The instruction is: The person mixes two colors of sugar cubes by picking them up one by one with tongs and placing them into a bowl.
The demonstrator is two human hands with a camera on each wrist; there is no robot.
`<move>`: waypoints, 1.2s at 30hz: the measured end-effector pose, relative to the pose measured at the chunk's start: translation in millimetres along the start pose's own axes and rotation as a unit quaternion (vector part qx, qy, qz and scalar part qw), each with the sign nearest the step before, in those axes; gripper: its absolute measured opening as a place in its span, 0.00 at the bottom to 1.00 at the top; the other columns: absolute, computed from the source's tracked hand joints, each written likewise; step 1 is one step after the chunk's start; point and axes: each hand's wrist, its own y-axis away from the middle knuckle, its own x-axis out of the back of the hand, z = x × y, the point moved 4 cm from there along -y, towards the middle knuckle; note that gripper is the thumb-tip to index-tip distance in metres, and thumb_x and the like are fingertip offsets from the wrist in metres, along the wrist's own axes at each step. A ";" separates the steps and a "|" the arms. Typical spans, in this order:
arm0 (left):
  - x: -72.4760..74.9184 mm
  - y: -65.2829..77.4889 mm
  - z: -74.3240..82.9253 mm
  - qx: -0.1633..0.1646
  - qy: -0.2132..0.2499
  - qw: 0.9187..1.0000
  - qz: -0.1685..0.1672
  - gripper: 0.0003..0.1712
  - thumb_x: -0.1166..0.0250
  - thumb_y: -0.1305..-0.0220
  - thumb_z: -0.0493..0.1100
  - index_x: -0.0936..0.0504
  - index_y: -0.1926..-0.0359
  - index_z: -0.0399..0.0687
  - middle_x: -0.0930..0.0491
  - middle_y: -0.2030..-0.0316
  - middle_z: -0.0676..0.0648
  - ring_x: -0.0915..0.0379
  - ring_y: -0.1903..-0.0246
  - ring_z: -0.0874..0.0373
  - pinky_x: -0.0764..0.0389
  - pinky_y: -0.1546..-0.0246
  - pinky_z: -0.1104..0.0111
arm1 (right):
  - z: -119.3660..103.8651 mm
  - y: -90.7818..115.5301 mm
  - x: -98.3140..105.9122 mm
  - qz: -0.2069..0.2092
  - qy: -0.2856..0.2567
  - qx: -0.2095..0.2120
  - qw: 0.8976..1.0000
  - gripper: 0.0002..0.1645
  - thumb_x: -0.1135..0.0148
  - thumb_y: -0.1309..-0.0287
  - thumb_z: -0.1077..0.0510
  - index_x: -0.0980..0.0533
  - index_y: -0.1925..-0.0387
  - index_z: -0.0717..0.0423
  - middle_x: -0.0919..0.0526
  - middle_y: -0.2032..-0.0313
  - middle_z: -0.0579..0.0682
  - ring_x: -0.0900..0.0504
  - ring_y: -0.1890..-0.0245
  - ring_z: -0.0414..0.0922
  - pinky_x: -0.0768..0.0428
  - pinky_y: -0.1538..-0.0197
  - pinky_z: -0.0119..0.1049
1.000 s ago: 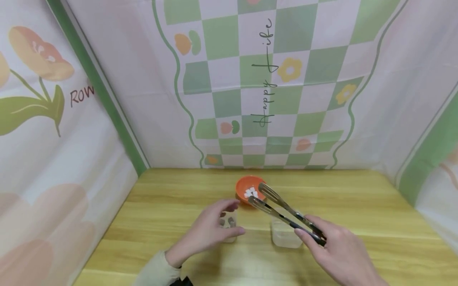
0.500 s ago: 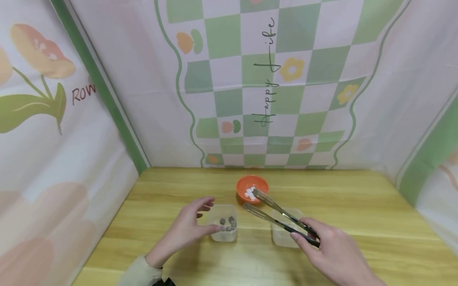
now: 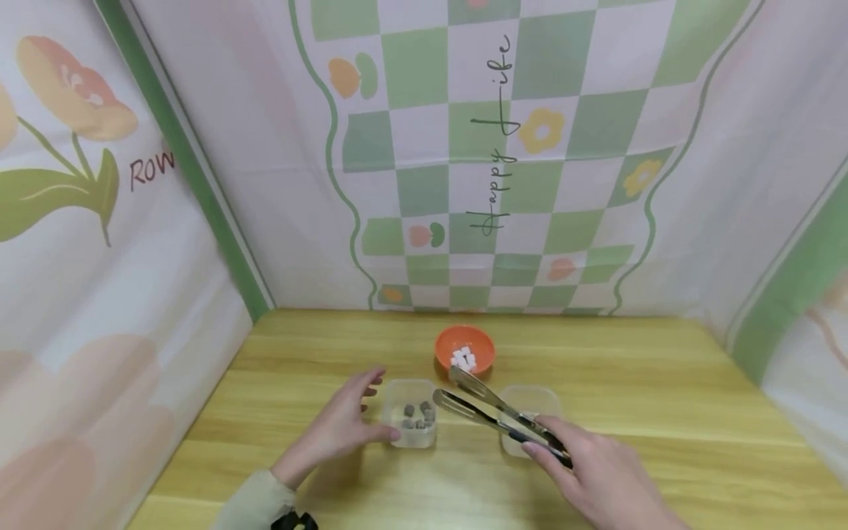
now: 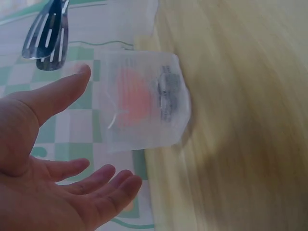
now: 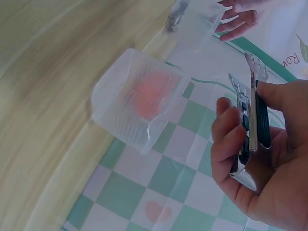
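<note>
Two hands work over a wood-grain table (image 3: pixel 265 383), and both are yours. Your right hand (image 3: pixel 599 467) grips a pair of metal tongs (image 3: pixel 478 388) by their dark handles, thumb on one arm and fingers curled round the other, a hold that likely lets a squeeze close them; the slotted heads stand apart with nothing between them, above the gap between two clear plastic containers. Your left hand (image 3: pixel 338 433) holds nothing, fingers and thumb spread beside the left container (image 3: pixel 415 440), perhaps to steady it; whether the thumb touches its wall, you cannot tell from these views. Small gray cubes (image 3: pixel 408 411) lie in that container. The right container (image 3: pixel 530 392) sits partly behind the tongs, its contents too hidden to judge. Behind both, an orange bowl (image 3: pixel 467 336) holds white cubes (image 3: pixel 464 359), seemingly set centrally so that the tongs can reach it and either container.
</note>
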 end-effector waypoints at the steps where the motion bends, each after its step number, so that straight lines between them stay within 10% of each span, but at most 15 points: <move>1: -1.2 -0.7 -1.5 0.003 -0.001 1.000 -0.005 0.61 0.14 0.53 0.46 0.37 0.24 0.33 0.30 0.32 0.29 0.29 0.37 0.32 0.23 0.38 0.42 | -0.1 0.8 -0.6 -0.001 0.005 0.000 1.000 0.12 0.29 0.32 0.44 0.17 0.50 0.39 0.17 0.66 0.31 0.27 0.75 0.29 0.27 0.76 0.34; 36: -16.4 -19.0 -20.8 0.020 0.057 0.992 -0.109 0.66 0.14 0.53 0.46 0.43 0.20 0.37 0.32 0.28 0.32 0.32 0.32 0.34 0.31 0.31 0.40 | -16.8 -20.7 12.2 0.047 0.004 0.034 0.998 0.17 0.26 0.36 0.45 0.17 0.49 0.42 0.31 0.76 0.28 0.35 0.80 0.30 0.35 0.79 0.32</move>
